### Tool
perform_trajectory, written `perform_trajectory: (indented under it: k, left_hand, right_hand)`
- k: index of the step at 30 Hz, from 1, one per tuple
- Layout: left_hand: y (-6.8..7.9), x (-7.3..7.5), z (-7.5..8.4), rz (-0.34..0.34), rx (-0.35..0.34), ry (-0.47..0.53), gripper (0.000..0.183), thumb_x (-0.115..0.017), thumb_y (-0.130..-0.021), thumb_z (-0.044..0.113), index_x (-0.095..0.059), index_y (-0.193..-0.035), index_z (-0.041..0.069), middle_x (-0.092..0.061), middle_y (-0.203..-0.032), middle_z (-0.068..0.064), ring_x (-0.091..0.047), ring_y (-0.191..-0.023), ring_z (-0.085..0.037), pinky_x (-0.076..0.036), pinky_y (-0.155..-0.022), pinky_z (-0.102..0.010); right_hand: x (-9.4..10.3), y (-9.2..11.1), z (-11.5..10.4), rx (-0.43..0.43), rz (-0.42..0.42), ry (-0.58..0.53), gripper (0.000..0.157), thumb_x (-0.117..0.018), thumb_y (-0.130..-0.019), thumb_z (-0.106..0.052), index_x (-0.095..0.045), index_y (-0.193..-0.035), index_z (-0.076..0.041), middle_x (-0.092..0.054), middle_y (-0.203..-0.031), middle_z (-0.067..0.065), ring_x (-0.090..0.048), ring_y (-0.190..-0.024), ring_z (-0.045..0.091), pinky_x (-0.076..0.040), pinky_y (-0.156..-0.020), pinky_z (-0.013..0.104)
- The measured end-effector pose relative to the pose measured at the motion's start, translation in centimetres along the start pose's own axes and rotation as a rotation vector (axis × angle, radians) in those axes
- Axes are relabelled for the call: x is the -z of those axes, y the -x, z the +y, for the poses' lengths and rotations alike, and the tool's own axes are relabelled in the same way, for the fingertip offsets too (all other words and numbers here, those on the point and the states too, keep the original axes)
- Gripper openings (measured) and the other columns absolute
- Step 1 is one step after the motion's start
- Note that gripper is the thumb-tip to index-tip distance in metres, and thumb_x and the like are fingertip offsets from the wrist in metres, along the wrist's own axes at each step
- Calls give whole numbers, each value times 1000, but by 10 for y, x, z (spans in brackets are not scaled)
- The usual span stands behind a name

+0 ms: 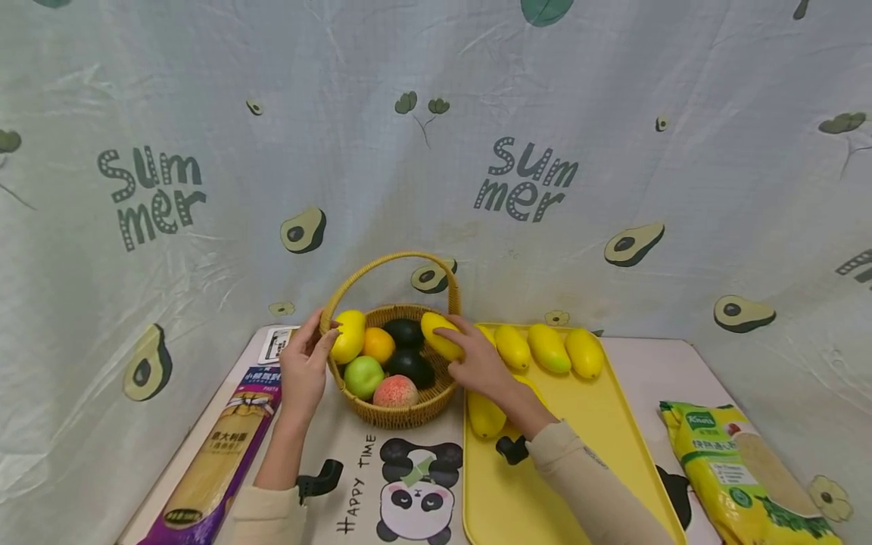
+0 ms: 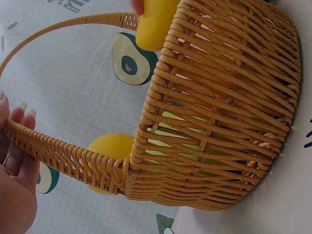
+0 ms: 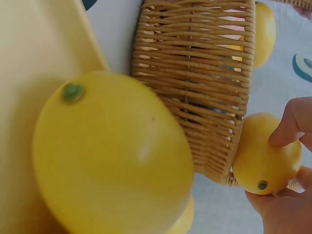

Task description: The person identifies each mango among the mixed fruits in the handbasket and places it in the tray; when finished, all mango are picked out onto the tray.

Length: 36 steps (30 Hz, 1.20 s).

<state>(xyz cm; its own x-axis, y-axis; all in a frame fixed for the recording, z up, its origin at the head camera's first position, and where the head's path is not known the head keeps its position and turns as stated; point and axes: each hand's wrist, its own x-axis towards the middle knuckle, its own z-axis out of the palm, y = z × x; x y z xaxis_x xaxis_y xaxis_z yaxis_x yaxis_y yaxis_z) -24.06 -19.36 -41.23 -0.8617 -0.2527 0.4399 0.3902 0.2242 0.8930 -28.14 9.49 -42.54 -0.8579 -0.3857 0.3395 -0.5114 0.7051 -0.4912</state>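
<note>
A wicker basket (image 1: 405,416) holds a yellow fruit (image 1: 349,337), an orange (image 1: 378,345), a green apple (image 1: 364,377), a peach (image 1: 397,392) and two dark avocados (image 1: 412,369). My left hand (image 1: 304,375) grips the left side of its handle (image 2: 58,152), fingers behind and thumb in front. Over the basket's right rim, a yellow mango (image 1: 439,335) is held by my right hand (image 1: 481,369). The right wrist view shows thumb and fingers around this mango (image 3: 263,153), close against the rim.
On the right, a yellow tray (image 1: 579,454) carries several more mangoes (image 1: 549,349). A purple pasta pack (image 1: 221,454) lies left of the basket. Beyond the tray's right edge is a yellow-green Knorr bag (image 1: 742,473). A printed curtain (image 1: 436,151) hangs behind.
</note>
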Motion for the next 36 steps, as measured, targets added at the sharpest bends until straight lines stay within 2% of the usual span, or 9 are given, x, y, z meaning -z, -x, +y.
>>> perform_trajectory:
  k: [4,9,19,26,30,36]
  left_hand:
    - [0,0,0,2,3,10,44,-58,-100,26,-54,-144,20,-65,-120,-8,-58,-115,2,-47,-96,-7]
    - [0,0,-1,4,-2,29,43,-58,-101,24,-54,-143,18,-64,-118,-5,-59,-114,2,-48,-96,-7]
    - [0,0,1,0,18,15,44,-58,-101,23,-53,-144,19,-64,-118,2,-58,-116,2,-48,-97,-7]
    - [0,0,3,0,18,-2,44,-57,-101,24,-53,-144,18,-63,-120,-3,-58,-115,2,-47,-97,-6]
    - [1,0,4,4,33,-10,44,-57,-101,24,-53,-144,20,-63,-121,-3,-57,-115,3,-46,-97,-6]
    - [1,0,6,1,34,-8,44,-57,-101,24,-52,-145,20,-62,-123,-6,-56,-116,3,-45,-97,-5]
  right_hand:
    - [6,8,4,-34,16,-30,65,-62,-76,0,-60,-138,-22,-38,-158,6,-41,-143,30,-45,-112,48]
    - [16,18,10,-71,35,-65,65,-62,-78,0,-60,-138,-24,-39,-157,4,-44,-140,30,-48,-107,46]
    - [35,40,25,-58,113,-86,66,-62,-77,3,-60,-137,-23,-43,-154,6,-46,-139,33,-51,-99,44]
    - [41,57,40,-102,140,-107,65,-63,-80,2,-59,-139,-24,-40,-157,6,-43,-140,34,-49,-81,34]
    - [44,67,50,-109,178,-107,62,-64,-79,2,-60,-137,-22,-40,-156,10,-43,-139,36,-53,-81,36]
    - [51,82,60,-134,206,-128,61,-62,-80,3,-60,-136,-21,-41,-155,7,-42,-139,34,-55,-88,41]
